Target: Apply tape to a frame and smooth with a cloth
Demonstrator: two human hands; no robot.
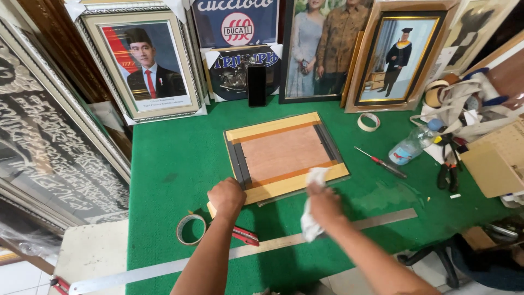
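Head cam: the picture frame (286,155) is lying face down in the middle of the green table (169,164), backing board up. The left hand (226,198) is curled into a fist, pinning the near left corner so it isn't sliding. The right hand (323,203) is clutching a white cloth (312,218) against the near edge. A tape roll (191,229), red cutter (244,235) and long steel ruler (245,251) are sitting near, within easy reach.

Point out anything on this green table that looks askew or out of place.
The picture frame lies face down, turned slightly askew to the table's edge. The long metal ruler runs diagonally beneath both forearms. A plastic bottle lies on its side. Nothing looks spilled or broken.
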